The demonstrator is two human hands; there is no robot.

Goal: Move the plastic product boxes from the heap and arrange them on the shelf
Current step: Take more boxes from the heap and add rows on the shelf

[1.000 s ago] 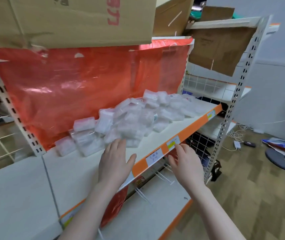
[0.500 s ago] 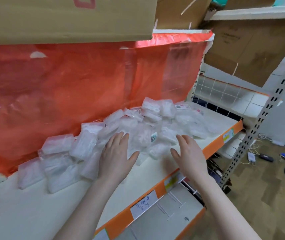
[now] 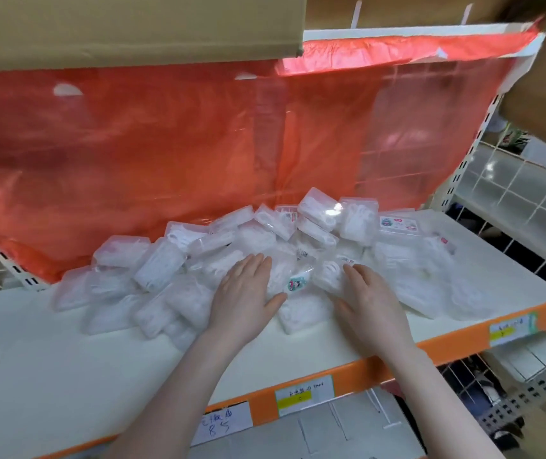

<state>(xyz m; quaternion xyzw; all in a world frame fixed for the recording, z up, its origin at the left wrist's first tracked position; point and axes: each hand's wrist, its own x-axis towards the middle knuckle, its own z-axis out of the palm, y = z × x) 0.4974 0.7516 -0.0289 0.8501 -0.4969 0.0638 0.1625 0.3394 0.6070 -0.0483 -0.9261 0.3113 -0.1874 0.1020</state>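
While the heap of clear plastic product boxes (image 3: 265, 256) sprawls along the back of the white shelf (image 3: 66, 376), against the red plastic sheet (image 3: 165, 144), both hands lie on its front slope. The left hand (image 3: 245, 293) is flat, fingers straight and close together, thumb spread, palm down on the boxes near the heap's middle. The right hand (image 3: 369, 299) is also flat and palm down, fingers extended over a box just right of the one with a colourful sticker (image 3: 296, 282). Neither hand grips anything yet; the sticker box sits between them.

The step in hand looks like picking the first boxes out of the pile. To do it well, the person would likely curl the fingers round one box at the near edge, not from under the peak, since the boxes at the top (image 3: 321, 210) lean loosely and could slide forward toward the orange shelf edge (image 3: 447, 346). Taking from the front and top layer keeps the rest settled. The bare stretch of shelf to the left offers room to line the boxes up, flat and squared to the edge, probably with labels facing the same way. The boxes look light, smooth and slippery, so a firm pinch on the short sides should serve better than a palm press.
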